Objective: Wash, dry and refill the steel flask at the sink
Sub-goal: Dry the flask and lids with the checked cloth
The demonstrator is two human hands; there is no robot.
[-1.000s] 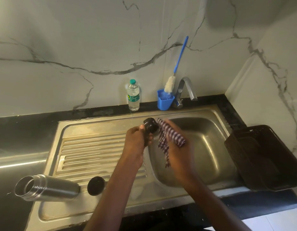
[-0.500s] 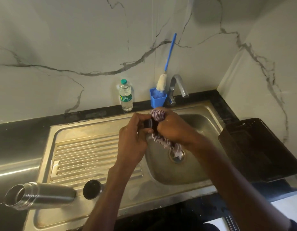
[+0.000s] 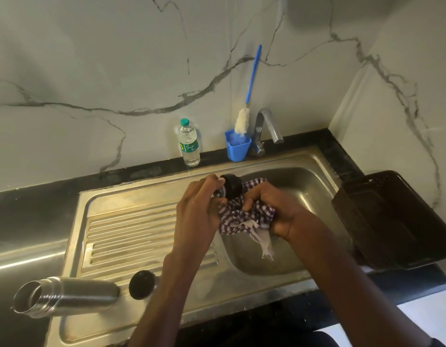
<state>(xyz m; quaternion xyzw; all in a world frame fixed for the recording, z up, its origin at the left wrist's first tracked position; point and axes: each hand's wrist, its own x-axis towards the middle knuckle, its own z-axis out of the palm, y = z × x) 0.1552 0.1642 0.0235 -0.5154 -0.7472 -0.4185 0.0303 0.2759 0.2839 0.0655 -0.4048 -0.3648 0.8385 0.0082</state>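
Drying step: left hand (image 3: 199, 209) holds the black stopper (image 3: 230, 186), right hand (image 3: 272, 209) grips the checked cloth (image 3: 244, 216) against it over the sink (image 3: 317, 171); steel flask (image 3: 66, 296) lies open on the drainboard, awaiting refill, probably next.

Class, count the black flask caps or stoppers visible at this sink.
2: one black stopper held in the left hand above the basin; one black cap on the drainboard beside the steel flask.
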